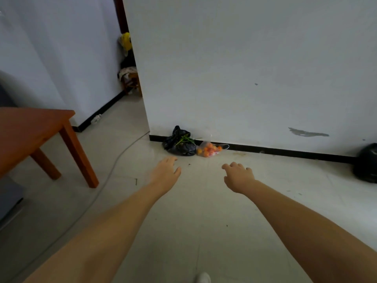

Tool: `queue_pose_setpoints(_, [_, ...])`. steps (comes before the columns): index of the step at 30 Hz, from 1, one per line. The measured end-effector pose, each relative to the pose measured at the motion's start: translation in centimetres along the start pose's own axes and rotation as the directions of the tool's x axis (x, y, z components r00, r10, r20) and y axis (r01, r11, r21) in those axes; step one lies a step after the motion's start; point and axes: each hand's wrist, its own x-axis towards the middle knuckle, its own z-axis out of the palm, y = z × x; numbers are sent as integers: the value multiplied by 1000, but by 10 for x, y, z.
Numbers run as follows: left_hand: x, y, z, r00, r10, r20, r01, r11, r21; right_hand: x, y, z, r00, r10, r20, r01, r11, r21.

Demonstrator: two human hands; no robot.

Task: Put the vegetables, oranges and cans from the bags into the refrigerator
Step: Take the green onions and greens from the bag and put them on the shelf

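Both arms reach out, the left hand (166,170) and right hand (238,176) loose and holding nothing, to grab the black bag (179,142) of greens and the bag of oranges (209,150) on the floor just past them.

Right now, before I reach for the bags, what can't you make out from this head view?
- Black bag: only green stems poke out; the plastic hides the rest.
- Cans: none visible; possibly inside a bag.
- Orange bag: too small to count the fruit.
- Second black bag: cut off by the right edge, contents hidden.
- Refrigerator: not in view.
- Left hand and right hand: both empty, short of the bags.
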Motion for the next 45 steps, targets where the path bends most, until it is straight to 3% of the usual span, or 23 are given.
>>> queue_pose_setpoints(9, [185,-63,-13,998,-39,55,38,999,16,210,-29,-40,998,9,60,-10,1000,17])
queue_pose_setpoints(18, [363,-158,-37,990,-129,54,130,991,-20,393,-116,-82,974,-197,111,201,979,-24])
queue_pose_setpoints(22, [459,-190,-37,996,-70,63,72,997,-39,490,-132,-86,980,-155,121,148,987,65])
queue_pose_setpoints(27, [579,-228,-52,987,7,161,-10,1000,19,596,-145,-88,984,-10,180,-10,994,108])
queue_pose_setpoints(30, [643,-238,-54,974,7,227,-16,999,41,641,-145,-87,976,10,218,-32,995,99])
queue_pose_setpoints(37, [782,-241,10,925,140,354,-158,987,21,780,-111,-63,943,41,331,-103,979,173])
queue_pose_setpoints(45, [885,-301,125,850,77,521,-109,994,29,936,-101,-3,913,-41,406,-82,956,281])
